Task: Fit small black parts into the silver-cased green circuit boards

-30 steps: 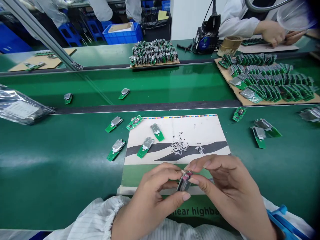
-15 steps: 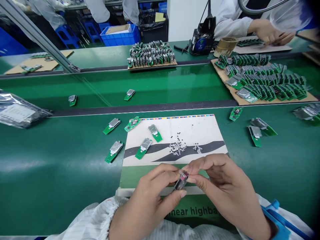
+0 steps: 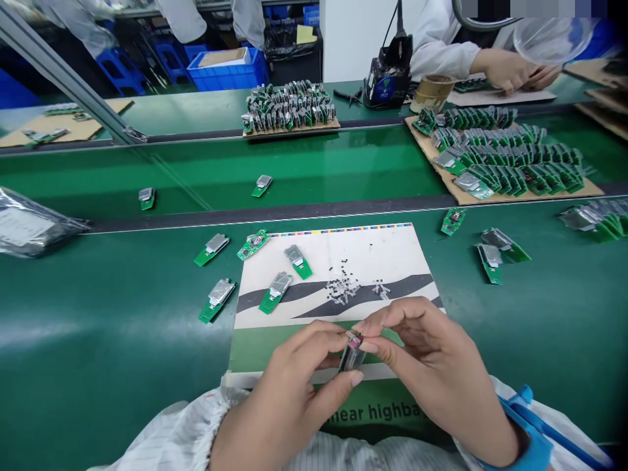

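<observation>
- Head view: the left hand (image 3: 287,383) and right hand (image 3: 434,366) were both closed in a fingertip pinch on a small silver-shielded module (image 3: 352,353) with a pink top, held just over the near end of the printed sheet (image 3: 397,252).
- The step in hand looked like fitting work at the module's top end, where fine metal leads (image 3: 351,335) showed.
- Loose black leaded components (image 3: 342,288) lay heaped on that sheet, near green circuit boards (image 3: 275,294).
- The next move looked to call for a careful check of how those leads sat.
</observation>
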Demonstrator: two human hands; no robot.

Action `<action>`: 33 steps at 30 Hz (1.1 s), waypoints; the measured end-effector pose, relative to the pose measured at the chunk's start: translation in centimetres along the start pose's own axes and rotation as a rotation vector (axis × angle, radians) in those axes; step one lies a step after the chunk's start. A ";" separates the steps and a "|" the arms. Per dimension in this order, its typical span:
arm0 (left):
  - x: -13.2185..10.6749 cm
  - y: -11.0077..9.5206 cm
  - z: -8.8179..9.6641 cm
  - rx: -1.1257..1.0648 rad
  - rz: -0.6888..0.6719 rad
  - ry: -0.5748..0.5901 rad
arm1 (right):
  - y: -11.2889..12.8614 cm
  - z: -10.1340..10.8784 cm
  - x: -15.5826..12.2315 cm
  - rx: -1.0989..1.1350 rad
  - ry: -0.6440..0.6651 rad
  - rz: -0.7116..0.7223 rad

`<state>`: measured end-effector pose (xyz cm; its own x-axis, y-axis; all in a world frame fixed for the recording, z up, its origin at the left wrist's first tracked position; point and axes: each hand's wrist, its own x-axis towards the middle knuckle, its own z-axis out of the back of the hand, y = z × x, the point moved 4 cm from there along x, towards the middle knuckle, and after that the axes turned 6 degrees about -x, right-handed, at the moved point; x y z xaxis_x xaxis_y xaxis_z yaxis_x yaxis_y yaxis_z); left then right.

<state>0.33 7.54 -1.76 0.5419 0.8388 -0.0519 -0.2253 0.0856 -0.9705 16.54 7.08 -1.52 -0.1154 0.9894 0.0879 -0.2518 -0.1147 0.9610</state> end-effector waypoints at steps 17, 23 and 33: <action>0.3 0.0 -0.2 0.012 -0.030 -0.019 | 0.2 0.2 -0.1 -0.069 -0.006 0.032; -0.2 0.0 -0.1 0.113 -0.044 -0.013 | 0.3 0.1 0.0 -0.085 -0.007 0.033; 2.0 -0.4 1.0 -0.141 -0.023 -0.064 | -1.3 0.2 1.1 0.072 0.073 -0.015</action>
<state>0.72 9.74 -1.24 0.4916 0.8706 -0.0182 -0.0952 0.0329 -0.9949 16.99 8.30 -2.66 -0.1825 0.9816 0.0563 -0.1844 -0.0904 0.9787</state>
